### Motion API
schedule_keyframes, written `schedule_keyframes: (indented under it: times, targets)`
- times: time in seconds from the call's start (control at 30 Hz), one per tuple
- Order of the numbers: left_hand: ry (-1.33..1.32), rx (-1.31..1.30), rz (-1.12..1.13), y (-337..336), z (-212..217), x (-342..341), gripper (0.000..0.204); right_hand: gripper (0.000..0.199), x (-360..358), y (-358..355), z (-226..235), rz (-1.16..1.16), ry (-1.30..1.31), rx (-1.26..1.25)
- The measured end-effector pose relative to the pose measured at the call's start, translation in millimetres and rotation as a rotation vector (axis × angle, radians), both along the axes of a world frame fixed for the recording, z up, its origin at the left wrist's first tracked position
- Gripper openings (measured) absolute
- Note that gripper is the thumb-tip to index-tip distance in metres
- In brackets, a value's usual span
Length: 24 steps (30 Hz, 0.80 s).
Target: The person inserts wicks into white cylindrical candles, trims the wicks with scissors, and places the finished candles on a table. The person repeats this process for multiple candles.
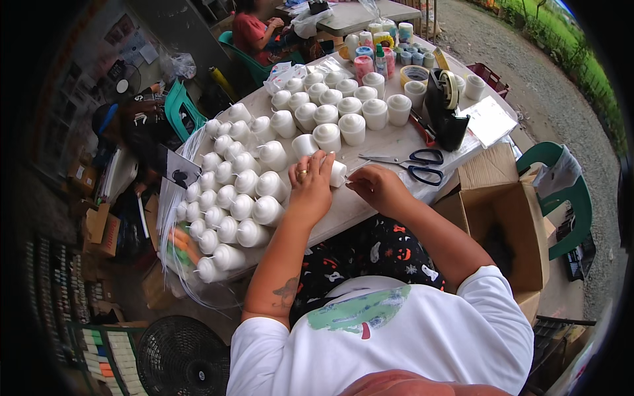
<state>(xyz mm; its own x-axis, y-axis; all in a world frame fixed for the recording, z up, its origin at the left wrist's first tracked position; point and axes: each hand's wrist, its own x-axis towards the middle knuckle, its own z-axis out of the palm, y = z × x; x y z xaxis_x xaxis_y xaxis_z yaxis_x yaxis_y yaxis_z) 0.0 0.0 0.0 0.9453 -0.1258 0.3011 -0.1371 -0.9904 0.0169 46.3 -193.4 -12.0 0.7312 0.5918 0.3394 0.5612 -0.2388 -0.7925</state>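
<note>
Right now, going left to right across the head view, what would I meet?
Large round black fan, bare left hand, bare right hand, black tape dispenser, green plastic chair draped with a translucent bag.

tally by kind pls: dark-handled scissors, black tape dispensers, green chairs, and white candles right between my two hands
White candle between the left hand and right hand: 1
Dark-handled scissors: 1
Black tape dispenser: 1
Green chairs, at least partly visible: 3
Total: 6
</note>
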Motion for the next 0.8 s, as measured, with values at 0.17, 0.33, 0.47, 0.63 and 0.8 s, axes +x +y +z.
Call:
schedule_keyframes:
  times: [0.17,0.33,0.47,0.63,0.8]
  targets:
    - [-0.079,-0.256,0.018,-2,18,-8,0.061,0.026,-10,-10,13,0.033,0.211,0.309]
    - [-0.192,-1.182,-0.179,-14,22,-29,0.060,0.040,-11,-7,3,0.046,0.278,0.442]
    - [-0.300,-1.294,-0.294,-25,45,-50,0.062,0.044,-34,23,27,0.056,-0.107,0.283]
    - [-0.334,-1.322,-0.365,-25,62,-72,0.063,0.032,-36,39,31,0.126,-0.018,0.354]
    - [-0.356,-1.536,-0.458,-21,71,-83,0.067,0.028,-38,45,41,0.038,-0.411,0.246]
